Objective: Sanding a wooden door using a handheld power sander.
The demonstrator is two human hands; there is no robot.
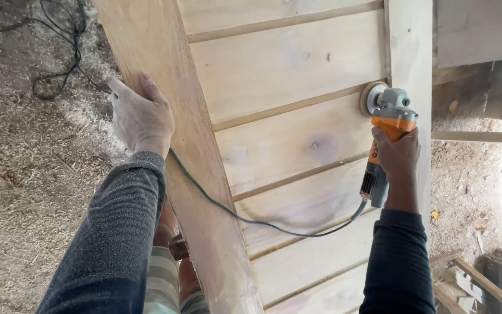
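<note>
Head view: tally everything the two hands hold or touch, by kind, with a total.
Orange and grey angle grinder, gripped by the right hand: 1
Wooden side board, gripped at its edge by the left hand: 1
Grey power cord trailing from the grinder: 1
Total: 3

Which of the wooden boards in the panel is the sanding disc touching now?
The board just above the disc, second from the top. The right hand holds the orange grinder against its lower right corner.
</note>
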